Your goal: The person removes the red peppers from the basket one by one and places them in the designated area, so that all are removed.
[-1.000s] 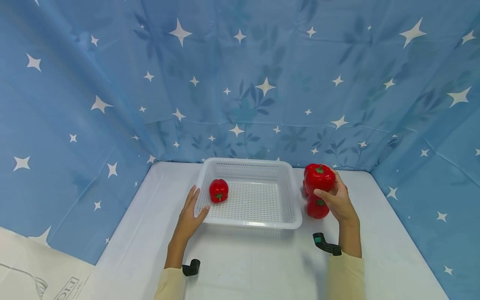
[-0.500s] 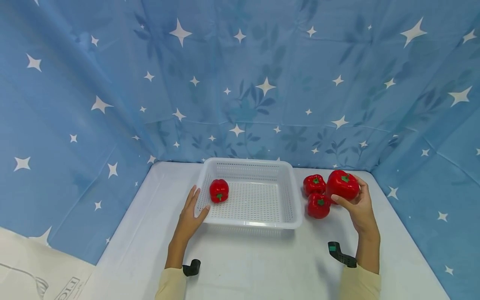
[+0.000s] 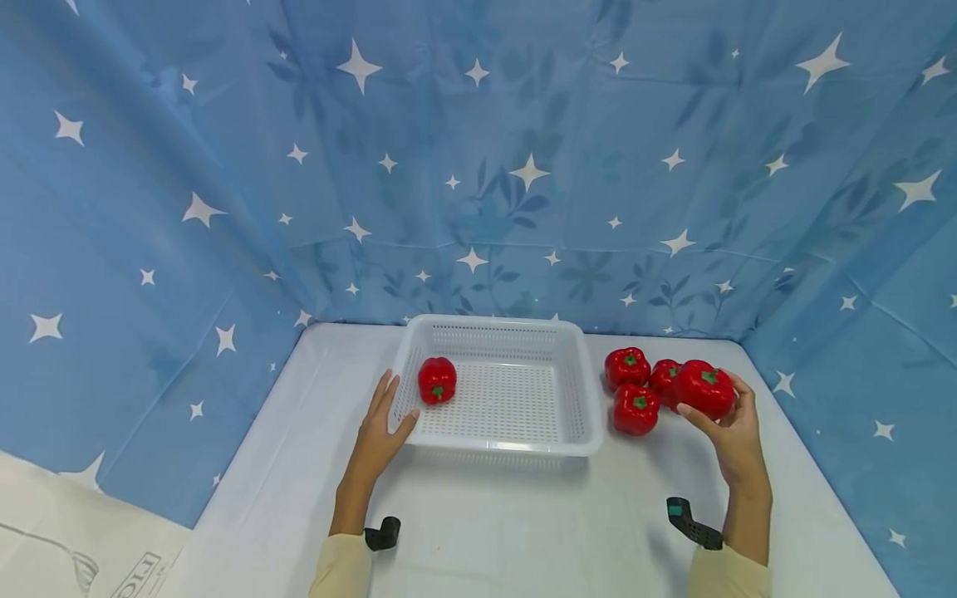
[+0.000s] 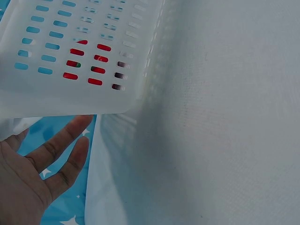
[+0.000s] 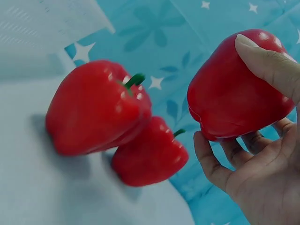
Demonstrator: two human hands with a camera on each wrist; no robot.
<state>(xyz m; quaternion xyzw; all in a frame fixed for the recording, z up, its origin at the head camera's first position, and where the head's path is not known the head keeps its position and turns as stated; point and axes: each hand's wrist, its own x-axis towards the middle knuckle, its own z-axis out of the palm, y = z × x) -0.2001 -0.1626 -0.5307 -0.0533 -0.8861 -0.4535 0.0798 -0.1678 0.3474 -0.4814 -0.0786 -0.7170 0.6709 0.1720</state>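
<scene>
My right hand [image 3: 736, 432] grips a red bell pepper [image 3: 705, 389] between thumb and fingers, right of the other peppers. In the right wrist view that bell pepper [image 5: 241, 89] is held clear of its neighbours. Three more red bell peppers [image 3: 635, 409] stand in a cluster on the table, green stems showing. With fingers spread, my left hand [image 3: 377, 436] rests at the left front corner of a white perforated basket [image 3: 501, 447]. One red bell pepper [image 3: 437, 380] lies inside the basket at its left; red shows through the slots of the basket wall [image 4: 61, 93] in the left wrist view.
The table [image 3: 493, 531] has a white cover. A blue curtain [image 3: 478, 166] with white stars hangs behind it and at both sides. A pale printed cloth [image 3: 82, 531] lies at the lower left.
My right hand has carried its bell pepper to the right and toward me, uncovering the pepper cluster. The left hand and the basket have stayed in place.
</scene>
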